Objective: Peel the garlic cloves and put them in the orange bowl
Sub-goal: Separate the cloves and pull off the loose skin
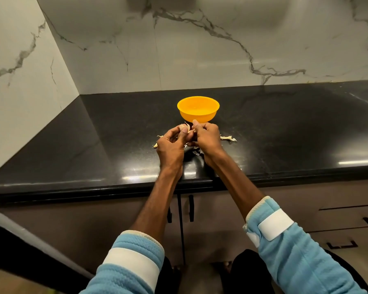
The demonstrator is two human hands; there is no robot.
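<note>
Gripping one garlic clove, the left hand and right hand curl fingers round it, hiding most of it; peel scraps on the bench lie partly covered.

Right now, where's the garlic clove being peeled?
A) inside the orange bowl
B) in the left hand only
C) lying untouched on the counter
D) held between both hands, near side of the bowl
D: the left hand and right hand both grip the garlic clove just in front of the orange bowl.
</note>
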